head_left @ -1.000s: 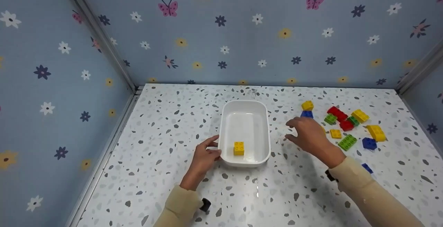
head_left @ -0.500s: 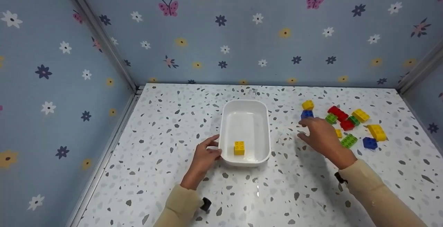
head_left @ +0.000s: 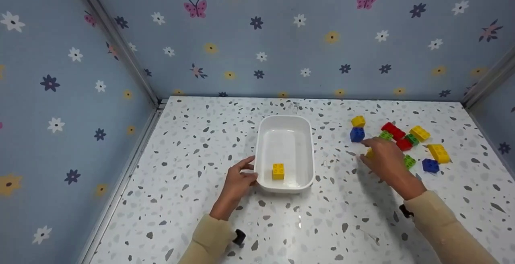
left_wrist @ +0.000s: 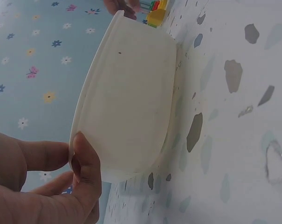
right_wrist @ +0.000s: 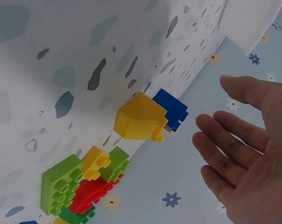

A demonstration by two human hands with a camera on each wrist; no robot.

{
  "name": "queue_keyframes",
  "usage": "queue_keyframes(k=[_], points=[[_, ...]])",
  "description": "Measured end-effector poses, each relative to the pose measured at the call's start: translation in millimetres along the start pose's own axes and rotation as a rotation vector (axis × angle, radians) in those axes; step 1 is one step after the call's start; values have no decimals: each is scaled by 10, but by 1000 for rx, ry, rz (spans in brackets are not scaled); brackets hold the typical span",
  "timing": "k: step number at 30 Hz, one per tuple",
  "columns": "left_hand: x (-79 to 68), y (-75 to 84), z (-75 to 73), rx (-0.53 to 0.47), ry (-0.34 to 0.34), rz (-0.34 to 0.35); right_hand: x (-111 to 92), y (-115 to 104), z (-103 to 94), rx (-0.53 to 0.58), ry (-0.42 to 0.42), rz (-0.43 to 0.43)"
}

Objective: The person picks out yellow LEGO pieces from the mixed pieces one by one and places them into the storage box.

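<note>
White plastic box (head_left: 284, 147) stands on the speckled bench (head_left: 193, 143), its left edge pinched by the left hand's (head_left: 237, 181) fingers; across open bench to its right, the right hand (head_left: 388, 161), fingers parted, hovers beside a yellow brick (right_wrist: 140, 117) near a blue brick (head_left: 357, 135).

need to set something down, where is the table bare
The table is bare between the left wall and the left hand on the white tub; a narrower strip runs between tub and right hand. Bricks crowd round and beyond the right hand.
</note>
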State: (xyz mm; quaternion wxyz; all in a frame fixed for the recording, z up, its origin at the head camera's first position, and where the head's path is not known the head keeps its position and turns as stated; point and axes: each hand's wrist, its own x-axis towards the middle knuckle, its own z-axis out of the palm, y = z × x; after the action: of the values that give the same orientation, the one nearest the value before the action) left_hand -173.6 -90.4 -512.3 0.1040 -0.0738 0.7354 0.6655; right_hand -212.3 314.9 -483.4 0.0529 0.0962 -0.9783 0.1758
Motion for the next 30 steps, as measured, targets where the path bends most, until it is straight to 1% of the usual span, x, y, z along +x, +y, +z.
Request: queue_keyframes(k=[6,11,19,25,30], points=[[2,3,-5,14,5,-10,-32,81,-25,16,-30,59],[2,-5,-6,23,4,-15,-43,127,-23,-3,-42,92],[-1,-8,-6,18,2,-22,-47,201,41,-43,-29,85],[-7,-13,-8,-13,-11,-10,-45,255,107,-98,13,43],[-8,-1,-10,-8,-13,-20,-33,295,133,-108,-6,44]])
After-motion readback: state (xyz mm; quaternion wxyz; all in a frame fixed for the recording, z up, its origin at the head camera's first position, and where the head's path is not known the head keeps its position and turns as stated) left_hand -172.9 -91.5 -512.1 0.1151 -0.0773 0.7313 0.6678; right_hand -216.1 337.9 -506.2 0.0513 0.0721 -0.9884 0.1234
